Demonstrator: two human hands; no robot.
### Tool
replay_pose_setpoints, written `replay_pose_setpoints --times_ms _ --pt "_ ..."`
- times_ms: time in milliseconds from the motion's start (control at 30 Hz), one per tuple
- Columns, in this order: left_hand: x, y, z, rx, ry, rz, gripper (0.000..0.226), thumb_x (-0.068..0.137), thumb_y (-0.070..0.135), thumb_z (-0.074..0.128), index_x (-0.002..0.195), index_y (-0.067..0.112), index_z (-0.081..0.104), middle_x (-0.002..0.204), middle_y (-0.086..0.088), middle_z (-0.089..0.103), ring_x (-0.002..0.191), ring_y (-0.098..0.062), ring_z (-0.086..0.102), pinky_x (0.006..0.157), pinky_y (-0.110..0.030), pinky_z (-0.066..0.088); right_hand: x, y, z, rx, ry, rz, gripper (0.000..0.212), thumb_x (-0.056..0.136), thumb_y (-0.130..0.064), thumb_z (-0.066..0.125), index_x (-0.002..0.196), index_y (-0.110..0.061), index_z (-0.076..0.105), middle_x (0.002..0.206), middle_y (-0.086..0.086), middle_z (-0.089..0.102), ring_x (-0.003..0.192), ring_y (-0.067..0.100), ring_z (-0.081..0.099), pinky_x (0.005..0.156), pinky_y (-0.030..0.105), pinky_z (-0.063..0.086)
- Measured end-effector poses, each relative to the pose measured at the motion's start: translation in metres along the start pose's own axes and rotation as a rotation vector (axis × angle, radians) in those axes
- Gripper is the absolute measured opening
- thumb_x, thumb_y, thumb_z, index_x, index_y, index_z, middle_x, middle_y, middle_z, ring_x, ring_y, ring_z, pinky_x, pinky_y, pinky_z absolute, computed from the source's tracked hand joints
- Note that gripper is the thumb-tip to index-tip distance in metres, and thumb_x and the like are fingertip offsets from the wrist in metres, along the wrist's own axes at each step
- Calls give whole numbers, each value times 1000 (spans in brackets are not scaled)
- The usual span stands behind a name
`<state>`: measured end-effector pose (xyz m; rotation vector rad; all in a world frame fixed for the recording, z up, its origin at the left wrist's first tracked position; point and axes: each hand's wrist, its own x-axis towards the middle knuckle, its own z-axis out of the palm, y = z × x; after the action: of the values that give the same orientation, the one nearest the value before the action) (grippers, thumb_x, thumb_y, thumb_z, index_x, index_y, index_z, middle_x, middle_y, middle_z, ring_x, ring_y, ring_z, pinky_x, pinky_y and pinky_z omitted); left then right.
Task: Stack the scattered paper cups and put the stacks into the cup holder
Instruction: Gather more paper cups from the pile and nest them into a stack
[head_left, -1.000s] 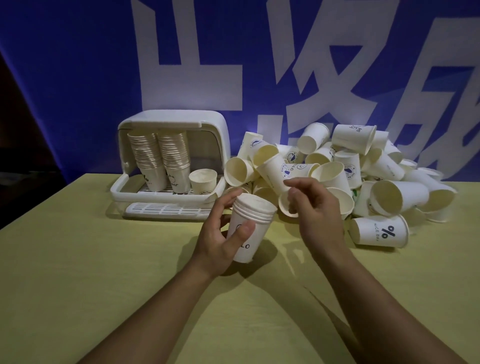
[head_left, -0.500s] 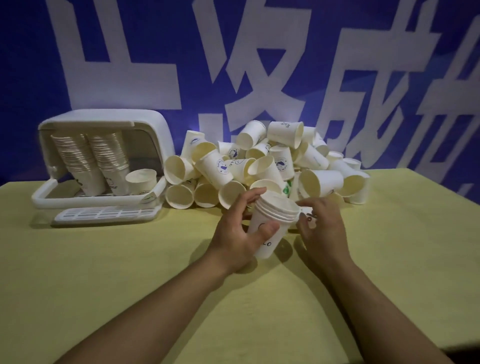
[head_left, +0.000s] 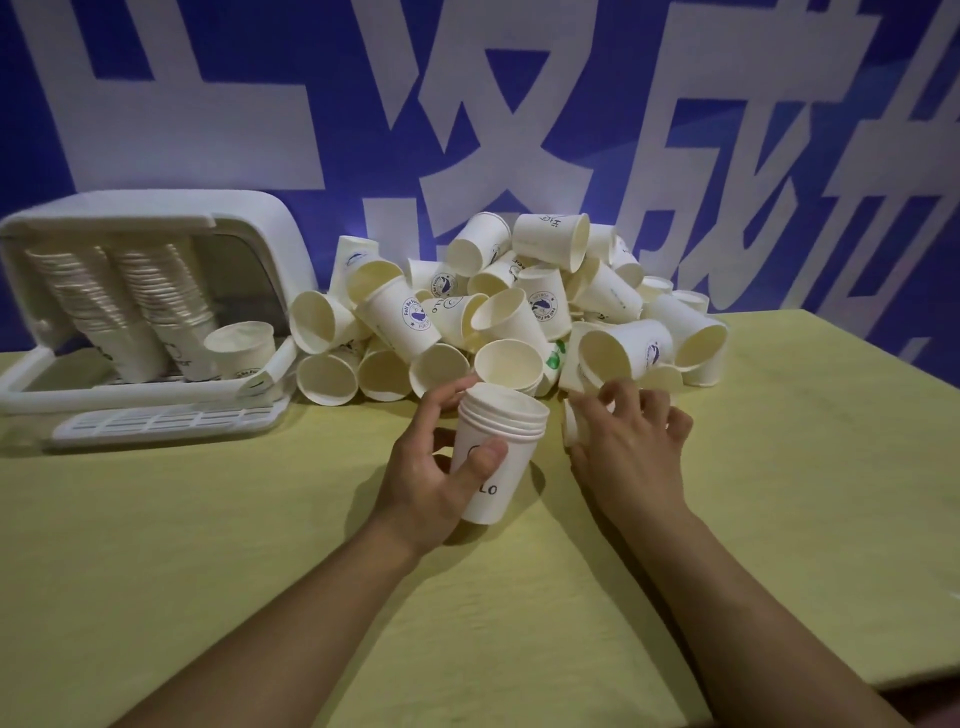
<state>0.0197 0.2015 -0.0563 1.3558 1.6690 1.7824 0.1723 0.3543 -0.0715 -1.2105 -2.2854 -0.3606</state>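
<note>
My left hand (head_left: 431, 478) gripped a short stack of nested cups (head_left: 496, 452), thumb across the printed front and fingers curled round the back, holding it upright just in front of the pile of loose cups (head_left: 519, 322). Several rims showed close together at the top of that stack.

My right hand (head_left: 631, 447) was to the right of the stack, at the near edge of the pile. Its fingers (head_left: 618, 395) were bent over a cup lying on its side (head_left: 571, 428), of which only a sliver showed beside my palm; I could not tell whether they had closed on it or merely touched it.

The pile lay heaped on the yellow table (head_left: 208, 545), cups tipped every way, some with blue round logos, one with a green mark.

Left of the pile, touching its outermost cups, stood the white cup holder (head_left: 249, 218) with its lid raised. Inside it leaned two tall stacks (head_left: 130, 306), and beside them, on the side nearer the pile, a single low cup (head_left: 241, 348) stood upright. A slatted white tray (head_left: 166, 418) stuck out from the front of the holder.

Behind the pile hung a blue banner with large white characters (head_left: 493, 104).
</note>
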Motion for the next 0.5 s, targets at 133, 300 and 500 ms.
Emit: replay_pose_setpoints --times_ms 133,300,500 --pt "-1 -1 -1 11 -13 -2 60 68 63 69 124 65 48 121 24 60 95 -11 67 74 -30 58 -3 3 -8 19 -49 7 47 82 -27 69 126 -32 54 144 -5 45 123 26 23 94 46 18" --pt "-4 3 -3 13 -24 1 59 67 64 68 122 66 48 119 27 59 96 -10 66 75 -28 57 -4 9 -17 133 -8 46 48 84 -32 69 128 -31 50 128 -7 59 122 26 32 94 46 21" --pt "-4 5 -6 43 -138 40 56 68 61 67 123 62 53 121 20 62 100 -15 68 82 -38 58 -4 8 -30 671 307 25 78 78 -51 73 145 -23 44 125 2 61 104 23 55 88 45 43"
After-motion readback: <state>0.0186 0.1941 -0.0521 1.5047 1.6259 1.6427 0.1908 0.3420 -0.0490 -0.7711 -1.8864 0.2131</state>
